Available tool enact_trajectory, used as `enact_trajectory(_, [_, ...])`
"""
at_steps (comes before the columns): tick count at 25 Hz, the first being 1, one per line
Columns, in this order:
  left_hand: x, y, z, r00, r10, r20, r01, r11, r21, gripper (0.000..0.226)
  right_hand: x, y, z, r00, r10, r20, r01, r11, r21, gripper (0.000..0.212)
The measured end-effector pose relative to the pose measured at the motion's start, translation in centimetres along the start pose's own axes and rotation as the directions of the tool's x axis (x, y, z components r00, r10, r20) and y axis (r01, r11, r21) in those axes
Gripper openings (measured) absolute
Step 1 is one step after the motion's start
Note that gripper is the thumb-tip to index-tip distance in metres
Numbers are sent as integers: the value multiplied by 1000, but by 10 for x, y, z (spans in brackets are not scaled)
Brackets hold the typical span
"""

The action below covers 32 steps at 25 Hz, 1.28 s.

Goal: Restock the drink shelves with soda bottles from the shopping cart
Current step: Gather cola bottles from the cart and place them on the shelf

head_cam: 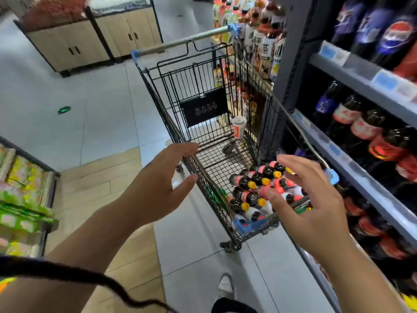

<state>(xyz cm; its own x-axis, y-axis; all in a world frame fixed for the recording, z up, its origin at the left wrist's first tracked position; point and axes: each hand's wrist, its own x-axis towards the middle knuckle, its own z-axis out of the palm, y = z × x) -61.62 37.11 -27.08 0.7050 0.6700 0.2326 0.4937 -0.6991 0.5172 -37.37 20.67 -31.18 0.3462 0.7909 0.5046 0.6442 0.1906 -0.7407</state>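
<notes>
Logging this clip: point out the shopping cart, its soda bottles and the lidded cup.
shopping cart (180, 41), head view, handle bar.
soda bottles (251, 196), head view, one bottle's dark body.
lidded cup (238, 131), head view, side wall.

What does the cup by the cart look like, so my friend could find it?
Find the black wire cart beside the drink shelves. The bottles are piled at its near end; look at the far end, right corner. The cup stands there alone, white with a red band and a lid.
</notes>
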Motion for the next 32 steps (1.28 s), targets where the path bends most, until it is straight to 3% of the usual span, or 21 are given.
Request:
enact_trajectory(5, [72, -48, 31, 995, -31, 90, 30, 999, 14, 51, 45, 53, 41, 995, 100, 7, -100, 993, 57, 46])
enact_trajectory(10, [136, -87, 82, 970, 58, 237, -50, 998, -39, 52, 57, 95, 66, 988, 136, -77, -137, 991, 3, 42])
enact_trajectory(15, [195, -130, 147, 862, 175, 475, -180, 983, -36, 65, 56, 131, 88, 964, 228, -133, -232, 973, -14, 41])
enact_trajectory(18, [232, -162, 191, 710, 236, 664, -283, 958, -39, 79, 61, 147, 115, 950, 287, -121, -300, 949, -98, 44])
enact_trajectory(20, [253, -187, 220, 571, 282, 771, -369, 927, -66, 79, 62, 152, 136, 932, 337, -134, -355, 924, -145, 44])
enact_trajectory(24, [276, -225, 276, 174, 314, 933, -574, 803, -163, 66, 66, 154, 169, 872, 438, -221, -471, 872, -132, 41])
enact_trajectory(27, [281, -241, 306, -41, 250, 967, -604, 765, -223, 66, 65, 156, 180, 833, 471, -289, -532, 825, -191, 45])
enact_trajectory(29, [280, -243, 320, -131, 222, 966, -615, 746, -255, 67, 60, 155, 185, 808, 495, -319, -570, 795, -207, 46])
enact_trajectory(32, [264, -247, 342, -135, 227, 964, -592, 762, -263, 58, 52, 155, 192, 759, 537, -367, -626, 757, -185, 46])
